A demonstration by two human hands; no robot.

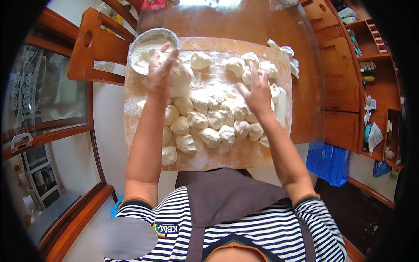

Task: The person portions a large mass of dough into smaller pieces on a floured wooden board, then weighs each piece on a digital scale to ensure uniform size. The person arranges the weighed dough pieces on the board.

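Note:
Many rounded lumps of pale dough (209,137) lie packed together on a floured wooden board (209,163). My left hand (161,70) is blurred at the rim of a metal bowl (136,65) of white flour (144,55); whether its fingers hold anything is unclear. Just right of that hand sits a larger mass of dough (181,80). My right hand (259,93) is over the far-right group of lumps, fingers spread, its fingertips at or touching a dough lump (249,57). Another lump (200,61) sits apart near the board's far edge.
The board rests on a wooden table (222,23). At the board's right edge is a white flat object (281,108), partly hidden. Crumpled whitish material (289,54) lies beyond it. A wooden chair (101,49) stands left, a blue plastic crate (329,163) right.

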